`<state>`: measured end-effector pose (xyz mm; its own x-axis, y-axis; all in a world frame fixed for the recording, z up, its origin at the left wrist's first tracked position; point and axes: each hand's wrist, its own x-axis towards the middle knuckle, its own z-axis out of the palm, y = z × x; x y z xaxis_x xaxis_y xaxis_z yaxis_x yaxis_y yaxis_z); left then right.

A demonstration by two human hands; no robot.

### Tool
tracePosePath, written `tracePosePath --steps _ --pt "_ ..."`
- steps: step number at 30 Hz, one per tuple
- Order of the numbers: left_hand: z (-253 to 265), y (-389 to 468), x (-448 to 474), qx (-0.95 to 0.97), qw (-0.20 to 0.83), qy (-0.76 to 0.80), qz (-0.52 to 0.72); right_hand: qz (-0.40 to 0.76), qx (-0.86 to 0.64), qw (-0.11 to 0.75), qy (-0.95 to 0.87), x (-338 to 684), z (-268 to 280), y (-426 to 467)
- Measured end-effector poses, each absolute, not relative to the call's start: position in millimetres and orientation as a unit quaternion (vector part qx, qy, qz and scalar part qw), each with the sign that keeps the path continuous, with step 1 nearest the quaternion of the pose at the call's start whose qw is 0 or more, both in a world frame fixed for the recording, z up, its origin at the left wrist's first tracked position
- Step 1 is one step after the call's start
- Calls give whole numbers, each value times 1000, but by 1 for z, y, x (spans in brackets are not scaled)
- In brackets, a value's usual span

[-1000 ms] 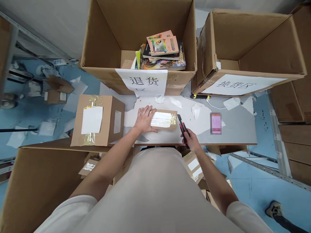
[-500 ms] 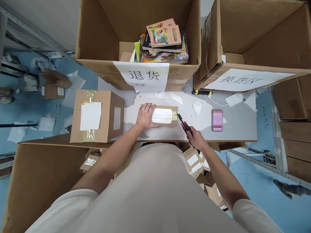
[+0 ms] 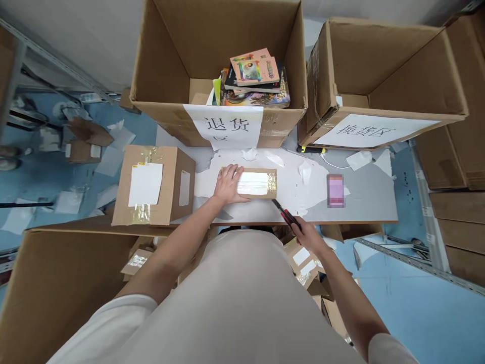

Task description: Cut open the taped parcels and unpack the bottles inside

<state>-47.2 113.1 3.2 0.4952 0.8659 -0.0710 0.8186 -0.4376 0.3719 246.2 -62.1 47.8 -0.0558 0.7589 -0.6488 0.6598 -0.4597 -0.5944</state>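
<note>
A small cardboard box (image 3: 257, 194) lies on the table, with a white label and clear tape around its right end. My left hand (image 3: 228, 184) grips its left end, fingers over the far side and thumb at the near edge. In my right hand (image 3: 304, 232) is a black and red utility knife (image 3: 287, 215), its tip just below the box's right end and apart from it. The fingers are wrapped round the handle. Left of my left hand stands a larger taped carton (image 3: 174, 187) with a white label.
Behind the table surface (image 3: 369, 197) stand two large open cartons: one holding books (image 3: 257, 71), the other carton (image 3: 394, 65) with a paper sign. A phone-like pink object (image 3: 335, 191), a yellow-black tool (image 3: 311, 149) and paper scraps (image 3: 304, 173) lie on the table. Boxes lie below the front edge.
My right hand has drawn the knife down and slightly left, from beside the box's right end to below it. My left hand still grips the box. The camera view has shifted slightly.
</note>
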Motion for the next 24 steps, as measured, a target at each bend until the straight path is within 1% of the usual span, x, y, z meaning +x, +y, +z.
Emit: tracePosePath --steps 2,3,5,7,9,12,14,17,19,21,24 --pt "3 114 -49 848 189 491 67 495 -710 77 -495 261 47 -66" --pt "2 114 -50 849 193 486 70 465 -732 89 -490 267 43 -65" --pt "2 112 -54 846 199 486 90 368 -785 93 -490 274 27 -56" --pt "1 106 -61 824 202 514 125 276 -822 69 -494 271 1 -42" --pt "-4 96 -70 780 216 563 167 226 -838 36 -496 261 -29 -27" --pt "-18 74 -87 712 287 610 195 195 -853 1 -484 246 -67 -15" --pt "-30 62 -95 677 337 623 198 186 -861 -2 -472 241 -83 -17" --pt "-44 54 -97 618 387 643 233 177 -866 5 -469 241 -93 -25" --pt "-46 55 -94 578 413 653 263 163 -864 9 -475 242 -90 -27" --pt "-40 58 -90 568 393 665 283 137 -860 29 -491 243 -78 -20" --pt "-23 61 -83 674 269 625 287 102 -821 105 -552 234 -45 12"
